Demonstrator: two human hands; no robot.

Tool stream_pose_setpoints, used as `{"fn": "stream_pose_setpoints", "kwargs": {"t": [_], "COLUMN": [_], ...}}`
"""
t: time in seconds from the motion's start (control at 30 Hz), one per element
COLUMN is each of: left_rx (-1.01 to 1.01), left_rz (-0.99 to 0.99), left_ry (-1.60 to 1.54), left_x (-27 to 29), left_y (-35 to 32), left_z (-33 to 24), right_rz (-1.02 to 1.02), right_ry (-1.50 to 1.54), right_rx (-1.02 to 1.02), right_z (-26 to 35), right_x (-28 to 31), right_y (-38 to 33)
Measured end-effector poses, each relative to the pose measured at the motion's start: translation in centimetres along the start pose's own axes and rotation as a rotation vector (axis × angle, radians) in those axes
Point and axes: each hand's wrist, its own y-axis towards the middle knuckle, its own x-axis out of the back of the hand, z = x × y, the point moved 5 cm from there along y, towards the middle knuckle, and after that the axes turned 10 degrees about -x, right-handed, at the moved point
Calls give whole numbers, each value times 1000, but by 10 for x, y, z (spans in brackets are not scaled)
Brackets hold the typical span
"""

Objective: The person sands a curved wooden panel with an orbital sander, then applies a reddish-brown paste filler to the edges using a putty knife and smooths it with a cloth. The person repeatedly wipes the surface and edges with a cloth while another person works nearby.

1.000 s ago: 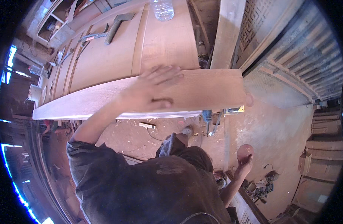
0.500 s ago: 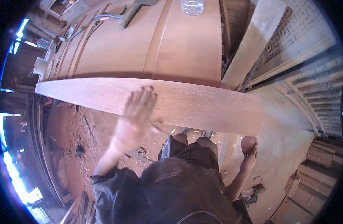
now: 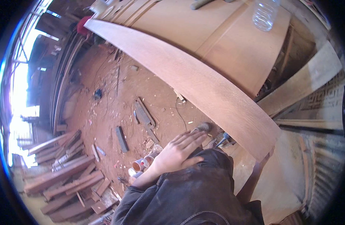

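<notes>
A long, pale reddish wooden board (image 3: 187, 78) runs from the far left to the near right, one long edge beside the workbench. My left hand (image 3: 183, 150) is raised over my lap, apart from the board, palm down with fingers stretched out and nothing in it. At the board's near right end is my right hand (image 3: 269, 155), by the corner. Its fingers are mostly hidden by the board, so I cannot see whether it still holds the round reddish-brown piece.
A workbench (image 3: 236, 48) with a clear plastic bottle (image 3: 265, 17) stands beyond the board. Offcuts (image 3: 121, 138) and cups (image 3: 138, 164) lie on the dirt floor. Lumber (image 3: 73, 176) is stacked at left. Another plank (image 3: 307, 80) leans at right. A red-clad person (image 3: 82, 25) is partly visible far left.
My left hand has come off the board's face, back and to the right. My right hand has gone to the board's end. The view has swung, so the board now slants down to the right.
</notes>
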Motion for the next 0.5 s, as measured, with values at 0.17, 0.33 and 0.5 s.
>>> {"fn": "stream_pose_setpoints", "kwargs": {"t": [0.17, 0.33, 0.5], "left_rx": [78, 53, -16], "left_rz": [-238, -300, -308], "left_ry": [-44, -73, -133], "left_x": [0, -8, -13], "left_y": [-7, 0, 10], "left_z": [-25, -40, -48], "right_rz": [-46, -43, -74], "right_ry": [-247, -520, -727], "right_rx": [-200, -299, -57], "right_z": [-17, 34, -2], "right_x": [1, -8, 5], "right_y": [11, 2, 9]}}
